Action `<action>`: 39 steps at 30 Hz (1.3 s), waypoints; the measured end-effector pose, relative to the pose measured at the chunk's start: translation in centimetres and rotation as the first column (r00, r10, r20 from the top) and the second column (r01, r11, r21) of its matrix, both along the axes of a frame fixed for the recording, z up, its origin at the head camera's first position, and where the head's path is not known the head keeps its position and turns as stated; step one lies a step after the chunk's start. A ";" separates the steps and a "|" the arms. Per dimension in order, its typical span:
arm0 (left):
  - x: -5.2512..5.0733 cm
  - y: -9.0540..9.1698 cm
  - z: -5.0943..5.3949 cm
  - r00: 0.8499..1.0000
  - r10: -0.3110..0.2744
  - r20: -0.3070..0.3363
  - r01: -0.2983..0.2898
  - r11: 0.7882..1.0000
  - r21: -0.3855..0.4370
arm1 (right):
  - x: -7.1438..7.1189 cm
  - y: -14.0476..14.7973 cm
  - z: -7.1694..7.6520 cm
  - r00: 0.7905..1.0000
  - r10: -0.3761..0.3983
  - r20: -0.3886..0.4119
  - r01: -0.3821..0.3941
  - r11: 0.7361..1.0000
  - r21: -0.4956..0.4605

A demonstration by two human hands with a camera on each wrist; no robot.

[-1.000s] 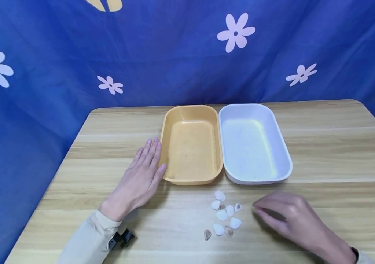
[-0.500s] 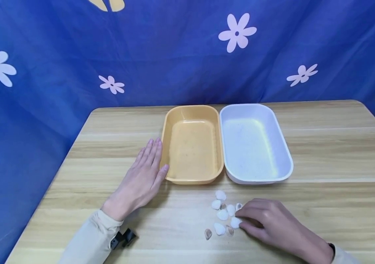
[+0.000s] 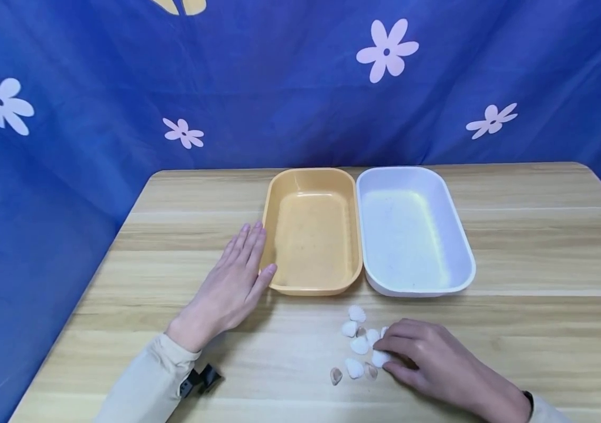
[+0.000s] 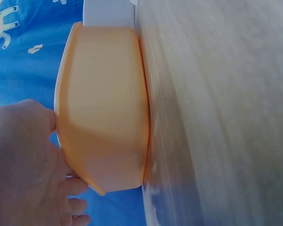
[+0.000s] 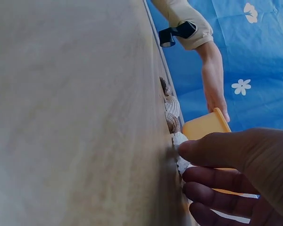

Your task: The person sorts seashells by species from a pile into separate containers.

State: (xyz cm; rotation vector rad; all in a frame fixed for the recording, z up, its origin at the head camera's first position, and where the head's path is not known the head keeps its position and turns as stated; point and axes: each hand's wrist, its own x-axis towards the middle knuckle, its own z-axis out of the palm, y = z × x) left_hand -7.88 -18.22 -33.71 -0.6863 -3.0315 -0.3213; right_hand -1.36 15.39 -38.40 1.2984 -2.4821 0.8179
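A white shell (image 3: 380, 359) is pinched by the right hand (image 3: 427, 365); the orange tray (image 3: 315, 241) is seemingly steadied by the straight-fingered left hand (image 3: 226, 286).

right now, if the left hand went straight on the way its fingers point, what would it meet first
Most likely the left side of the orange tray: in the head view the left hand slants toward that side, right beside its rim, though exact contact is hard to judge.
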 end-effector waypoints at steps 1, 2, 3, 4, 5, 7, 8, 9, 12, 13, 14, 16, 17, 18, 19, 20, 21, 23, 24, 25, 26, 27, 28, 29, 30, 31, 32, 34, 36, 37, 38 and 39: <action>0.0 0.0 0.0 1.000 0.001 -0.003 -0.001 1.000 0.001 | 0.0 0.0 0.0 1.000 0.006 0.000 -0.006 1.000 0.003; 0.0 0.0 0.0 1.000 0.002 -0.003 -0.002 1.000 0.002 | 0.0 0.0 0.1 1.000 0.011 0.000 -0.011 1.000 0.006; 0.0 0.0 0.0 1.000 0.004 -0.001 -0.004 1.000 0.001 | 0.0 -0.1 0.1 1.000 0.016 0.001 -0.016 1.000 0.009; 0.0 0.0 0.0 1.000 0.005 -0.002 -0.005 1.000 -0.001 | -0.1 -0.1 0.1 1.000 0.022 -0.001 -0.022 1.000 0.012; 0.0 -0.1 0.0 1.000 0.006 -0.002 -0.006 1.000 -0.003 | -0.1 -0.1 0.2 1.000 0.026 -0.006 -0.026 1.000 0.015; -0.1 -0.1 0.1 1.000 0.006 -0.001 -0.006 1.000 -0.006 | -0.1 -0.2 0.2 0.999 0.030 -0.012 -0.030 0.999 0.023; -0.1 0.0 0.1 1.000 0.006 0.000 -0.006 1.000 -0.007 | -0.1 -0.2 0.2 0.999 0.029 -0.013 -0.029 0.999 0.026; 0.0 0.0 0.2 1.000 0.005 -0.001 -0.005 1.000 -0.009 | -0.1 -0.2 0.3 0.999 0.030 -0.015 -0.029 0.999 0.031; 0.0 0.0 0.2 1.000 0.006 -0.003 -0.006 1.000 -0.010 | -0.1 -0.3 0.3 0.999 0.030 -0.016 -0.029 0.999 0.040; 0.0 0.0 0.2 1.000 0.006 -0.005 -0.006 1.000 -0.009 | -0.1 -0.3 0.3 0.999 0.028 -0.016 -0.027 0.999 0.041; 0.0 0.0 0.3 1.000 0.007 -0.005 -0.007 1.000 -0.010 | -0.1 -0.4 0.3 0.999 0.029 -0.013 -0.029 0.999 0.039; -0.1 0.0 0.3 1.000 0.009 -0.001 -0.009 1.000 -0.008 | -0.1 -0.5 0.3 0.999 0.037 -0.001 -0.037 0.999 0.034; -0.1 0.0 0.3 1.000 0.011 0.003 -0.011 1.000 -0.007 | -0.2 -0.5 0.4 0.999 0.044 0.001 -0.044 0.999 0.032; -0.1 0.1 0.3 1.000 0.012 0.004 -0.012 1.000 -0.006 | -0.2 -0.6 0.4 0.999 0.052 0.001 -0.052 0.998 0.032; -0.1 0.1 0.3 1.000 0.012 0.005 -0.012 1.000 -0.002 | -0.2 -0.6 0.4 0.998 0.059 -0.003 -0.059 0.998 0.035; -0.1 0.1 0.3 1.000 0.014 0.006 -0.014 1.000 -0.001 | -0.2 -0.7 0.5 0.998 0.068 -0.010 -0.068 0.997 0.040; -0.1 0.1 0.3 1.000 0.016 0.008 -0.016 1.000 0.000 | -0.2 -0.8 0.5 0.997 0.080 -0.023 -0.079 0.995 0.053; -0.1 0.1 0.4 1.000 0.017 0.008 -0.017 1.000 0.005 | -0.3 -0.9 0.7 0.993 0.105 -0.061 -0.100 0.991 0.089; -0.1 0.1 0.3 1.000 0.018 0.006 -0.018 1.000 0.005 | -0.4 -1.0 0.8 0.990 0.116 -0.081 -0.107 0.988 0.109; -0.1 0.1 0.4 1.000 0.020 0.008 -0.020 1.000 0.006 | -0.4 -1.0 0.9 0.987 0.126 -0.100 -0.113 0.985 0.130; -0.1 0.1 0.4 1.000 0.022 0.010 -0.022 1.000 0.006 | -0.5 -1.1 1.1 0.984 0.138 -0.117 -0.120 0.981 0.149; -0.1 0.1 0.4 1.000 0.023 0.010 -0.023 1.000 0.006 | -0.5 -1.2 1.2 0.980 0.147 -0.133 -0.124 0.978 0.168; -0.1 0.1 0.4 1.000 0.023 0.013 -0.023 1.000 0.008 | -0.5 -1.2 1.3 0.977 0.153 -0.145 -0.126 0.976 0.180; -0.1 0.1 0.4 1.000 0.024 0.018 -0.025 1.000 0.007 | -0.5 -1.3 1.4 0.975 0.156 -0.155 -0.126 0.974 0.189; -0.1 0.1 0.4 0.999 0.026 0.021 -0.026 1.000 0.005 | -0.6 -1.3 1.5 0.974 0.159 -0.161 -0.126 0.973 0.195; -0.1 0.1 0.3 0.999 0.025 0.023 -0.025 1.000 0.006 | -0.6 -1.3 1.5 0.973 0.159 -0.165 -0.125 0.972 0.199; -0.1 0.1 0.3 0.999 0.026 0.024 -0.026 1.000 0.005 | -0.6 -1.3 1.5 0.973 0.157 -0.170 -0.122 0.972 0.200; -0.1 0.1 0.3 0.999 0.026 0.026 -0.026 1.000 0.004 | -0.5 -1.2 1.4 0.973 0.154 -0.172 -0.120 0.974 0.193; -0.1 0.1 0.3 0.999 0.029 0.029 -0.029 1.000 0.004 | -0.5 -1.0 1.3 0.973 0.153 -0.173 -0.122 0.977 0.176; 0.0 0.1 0.3 0.999 0.030 0.028 -0.030 1.000 0.005 | -0.5 -1.0 1.3 0.973 0.152 -0.174 -0.123 0.979 0.163; 0.0 0.1 0.3 0.999 0.033 0.028 -0.033 0.999 0.005 | -0.5 -0.9 1.3 0.973 0.151 -0.175 -0.126 0.981 0.148; 0.0 0.0 0.3 0.999 0.035 0.028 -0.035 0.999 0.006 | -0.6 -0.8 1.3 0.972 0.151 -0.178 -0.129 0.983 0.132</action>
